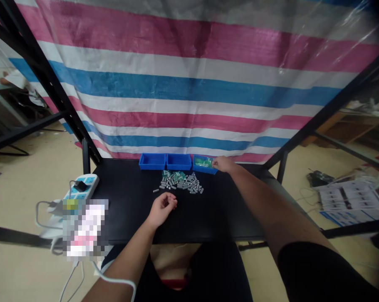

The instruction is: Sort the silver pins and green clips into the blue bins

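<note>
My right hand (pixel 222 163) is at the right end of the rightmost blue bin (pixel 205 169), fingers pinched together over its rim. What they hold, if anything, is too small to make out. Inside that bin lie green pieces (pixel 202 162). Lower on the black table (pixel 205 218), my left hand (pixel 164 206) rests with curled fingers, and whatever they may hold is hidden. Just beyond it is a loose pile of small silver cylinders (pixel 194 184), with more green pieces (pixel 178 176) among them. One cylinder (pixel 156 191) lies apart at the left.
Two more blue bins, a left one (pixel 152 167) and a middle one (pixel 179 167), stand in the row. A striped sheet (pixel 189 92) hangs behind the table. At the left edge are a white power strip (pixel 93 181) and cables. Black frame posts (pixel 86 157) flank the table.
</note>
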Available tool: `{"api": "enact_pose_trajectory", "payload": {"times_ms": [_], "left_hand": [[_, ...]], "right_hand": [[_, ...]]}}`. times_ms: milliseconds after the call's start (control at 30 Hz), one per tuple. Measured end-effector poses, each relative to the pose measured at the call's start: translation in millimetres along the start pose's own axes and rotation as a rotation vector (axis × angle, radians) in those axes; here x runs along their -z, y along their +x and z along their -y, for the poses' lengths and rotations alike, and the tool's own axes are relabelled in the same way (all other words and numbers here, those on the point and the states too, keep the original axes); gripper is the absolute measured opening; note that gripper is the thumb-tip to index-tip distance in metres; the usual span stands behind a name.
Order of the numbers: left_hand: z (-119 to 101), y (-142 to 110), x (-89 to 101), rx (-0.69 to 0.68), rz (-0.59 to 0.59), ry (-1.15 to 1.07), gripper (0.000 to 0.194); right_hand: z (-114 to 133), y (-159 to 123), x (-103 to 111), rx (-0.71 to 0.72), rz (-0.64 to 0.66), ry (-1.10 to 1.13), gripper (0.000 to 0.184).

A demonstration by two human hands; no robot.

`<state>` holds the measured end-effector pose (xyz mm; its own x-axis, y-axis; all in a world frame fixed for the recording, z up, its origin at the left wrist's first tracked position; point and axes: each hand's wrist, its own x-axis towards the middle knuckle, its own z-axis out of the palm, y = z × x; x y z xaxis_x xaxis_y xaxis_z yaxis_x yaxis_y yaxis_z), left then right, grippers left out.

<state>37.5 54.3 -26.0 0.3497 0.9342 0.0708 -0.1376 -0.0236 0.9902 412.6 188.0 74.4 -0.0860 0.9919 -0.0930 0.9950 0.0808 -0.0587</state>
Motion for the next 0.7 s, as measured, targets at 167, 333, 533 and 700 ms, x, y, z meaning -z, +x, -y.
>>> {"api": "enact_pose_trajectory", "payload": {"times_ms": [167,333,533,700], "left_hand": [[-2.2,0.2,-0.4,0.0,0.003,-0.015,0.03],[0.0,0.6,1.3,-0.024,0.008,0.008,0.03],[0.5,0.9,2.2,-0.037,0.021,-0.001,0.03],[-0.3,0.8,2.9,-0.047,0.027,-0.001,0.029]], "right_hand": [[45.5,-14.5,4.1,-0.017,-0.323,-0.06,0.024],[126.7,-21.3,-21.7,0.396,-0.232,0.037,0.03],[176.8,-20.6,-60.5,0.326,-0.201,0.038,0.037],[181.0,-26.9,-65.0,0.245,-0.308,0.112,0.019]]}}
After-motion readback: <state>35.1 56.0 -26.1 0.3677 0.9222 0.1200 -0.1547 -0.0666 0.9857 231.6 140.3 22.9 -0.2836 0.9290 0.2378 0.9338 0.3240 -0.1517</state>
